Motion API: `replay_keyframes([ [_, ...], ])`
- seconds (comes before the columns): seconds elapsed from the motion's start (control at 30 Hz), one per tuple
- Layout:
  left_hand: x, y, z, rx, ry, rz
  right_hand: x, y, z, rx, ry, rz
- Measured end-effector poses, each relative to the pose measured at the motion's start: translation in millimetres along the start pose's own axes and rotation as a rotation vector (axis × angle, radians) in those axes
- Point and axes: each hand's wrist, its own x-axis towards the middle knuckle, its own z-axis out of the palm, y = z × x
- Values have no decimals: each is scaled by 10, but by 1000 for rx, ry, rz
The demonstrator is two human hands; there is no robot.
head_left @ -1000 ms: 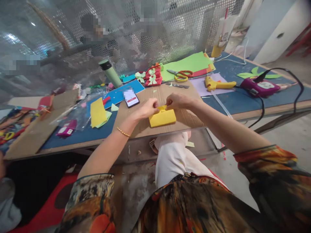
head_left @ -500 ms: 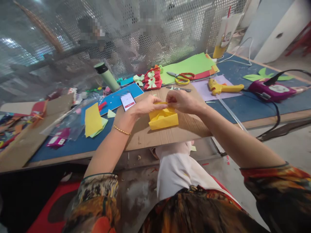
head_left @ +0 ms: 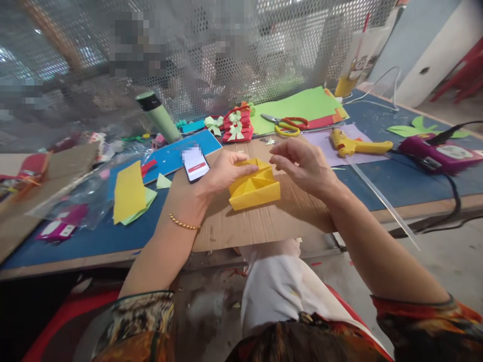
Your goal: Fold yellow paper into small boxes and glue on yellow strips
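On the cardboard sheet [head_left: 211, 236] stands a folded yellow paper box [head_left: 255, 197], its long front wall toward me and folded flaps inside. My left hand [head_left: 222, 173] grips its far left wall, the thumb along the inside and the fingers behind. Just off the box's far right corner, my right hand [head_left: 302, 163] hovers with its fingers half curled and the thumb apart from the forefinger; I see nothing in it. A small light green paper scrap [head_left: 270, 142] lies beyond the fingertips. The phone [head_left: 195, 163] lies left of my left hand.
Behind are red folded pieces with pale green bows [head_left: 237, 125], scissors [head_left: 287, 123] and green sheets [head_left: 298, 108]. A yellow glue gun [head_left: 356, 145] with a clear stick lies right, near a purple device [head_left: 439, 153]. Left are yellow paper [head_left: 130, 191], a green bottle [head_left: 160, 120] and a drink cup [head_left: 362, 60] far right.
My right hand has let go of the box's far edge and drawn back to the right. My left hand still holds the box. The whole view has shifted slightly.
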Motion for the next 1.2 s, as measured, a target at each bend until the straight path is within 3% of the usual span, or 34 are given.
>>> replay_keyframes([
  [0.23,-69,38,79,65,20,4,-33,-69,-42,-86,-168,-77],
  [0.43,-71,62,91,-77,-58,-27,-42,-74,-35,-109,-141,-97],
  [0.73,-56,-1,44,-51,-67,55,-37,-71,-17,57,-88,1],
  [0.9,-35,-29,36,-43,-84,124,-37,-65,23,217,-60,-13],
  [1.2,-43,-19,47,-54,-97,126,-23,64,95,199,-41,6],
])
